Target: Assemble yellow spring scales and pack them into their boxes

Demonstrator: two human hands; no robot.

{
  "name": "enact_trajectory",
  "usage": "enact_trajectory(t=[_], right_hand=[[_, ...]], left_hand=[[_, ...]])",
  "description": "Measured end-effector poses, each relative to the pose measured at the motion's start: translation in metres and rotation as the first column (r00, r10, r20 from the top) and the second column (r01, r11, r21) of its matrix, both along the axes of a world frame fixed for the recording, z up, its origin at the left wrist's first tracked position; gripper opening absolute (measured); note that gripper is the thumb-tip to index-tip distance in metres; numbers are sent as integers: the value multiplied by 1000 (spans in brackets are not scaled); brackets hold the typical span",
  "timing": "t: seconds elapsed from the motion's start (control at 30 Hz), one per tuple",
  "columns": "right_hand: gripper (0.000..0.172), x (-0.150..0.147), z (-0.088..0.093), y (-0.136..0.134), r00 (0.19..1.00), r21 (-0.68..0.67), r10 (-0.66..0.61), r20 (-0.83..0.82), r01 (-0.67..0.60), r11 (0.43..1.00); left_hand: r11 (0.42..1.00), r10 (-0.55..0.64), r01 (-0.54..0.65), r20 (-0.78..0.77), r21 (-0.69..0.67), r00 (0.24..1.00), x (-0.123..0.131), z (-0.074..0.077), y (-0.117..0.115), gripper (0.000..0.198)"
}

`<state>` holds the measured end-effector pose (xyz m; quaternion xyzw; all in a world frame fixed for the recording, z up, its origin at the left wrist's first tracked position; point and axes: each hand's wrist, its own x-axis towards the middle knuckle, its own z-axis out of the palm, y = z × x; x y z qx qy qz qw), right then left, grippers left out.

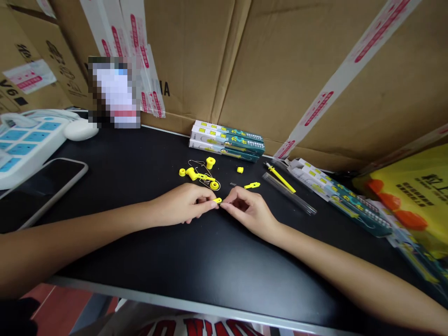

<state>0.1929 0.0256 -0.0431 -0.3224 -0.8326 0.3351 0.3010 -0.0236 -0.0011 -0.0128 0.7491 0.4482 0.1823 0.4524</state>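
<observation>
My left hand point(182, 203) pinches a small yellow plastic part point(217, 200) at its fingertips, low over the black table point(196, 261). My right hand point(250, 210) meets it from the right, fingers pinched on something thin that I cannot make out. Just beyond the hands lie several loose yellow parts: a spool point(210, 162), a round ring point(214, 185), a long piece with wire point(196, 175), a flat tab point(252, 185), a tiny cube point(240, 170) and a small metal spring point(233, 184).
Teal-and-white packets point(227, 140) lie behind the parts; more packets point(346, 198) stretch right. A yellow pen point(281, 179) and clear tube point(290, 193) lie right. A phone point(42, 186), power strip point(28, 140) and white mouse point(80, 129) sit left. Cardboard boxes point(280, 70) wall the back.
</observation>
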Motion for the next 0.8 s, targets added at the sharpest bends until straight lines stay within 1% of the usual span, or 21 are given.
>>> enact_trajectory(t=[0.07,0.2,0.27,0.4,0.5,0.6,0.8], right_hand=[[18,0,-1,1,1000,0,-3,-18,3,1000],[18,1,-3,2,1000,19,16,-23,-16,1000],[19,2,-3,2,999,32,31,-10,-31,999],[21,2,-2,0,998,74,62,26,-64,995],[21,2,-2,-1,994,123,96,51,-101,987],[20,2,-2,-1,991,156,110,76,-120,980],[15,1,-2,0,984,202,130,118,-152,968]], left_hand=[[999,-15,15,-16,-43,1000,0,2,-2,30],[998,-35,33,-57,-45,998,0,6,-3,30],[999,-49,49,-98,1,994,1,7,-3,28],[984,-84,112,-194,137,977,1,10,-5,23],[979,-95,135,-249,151,964,2,12,-7,23],[978,-81,132,-293,160,953,3,14,-8,23],[976,-72,127,-290,178,954,4,13,-10,23]])
